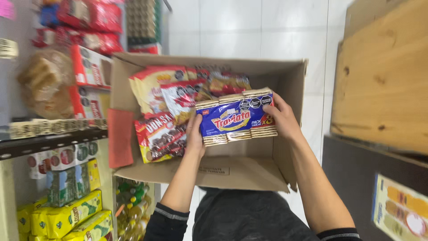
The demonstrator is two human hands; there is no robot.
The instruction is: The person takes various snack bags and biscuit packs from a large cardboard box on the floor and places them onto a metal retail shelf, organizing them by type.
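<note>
Cracker pack gripped at both ends, above the open box.
My left hand [194, 136] and right hand [281, 118] clamp the cracker pack [236, 117]; beneath it the cardboard box [240, 172] holds red snack bags [161, 136].

bright, even indoor light, soft shadows, motion blur at the edges (shelves [58, 129] especially)

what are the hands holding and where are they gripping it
Both hands hold a blue-wrapped multipack of crackers by its two short ends, the left hand on one end and the right hand on the other, above an open cardboard box.
</note>
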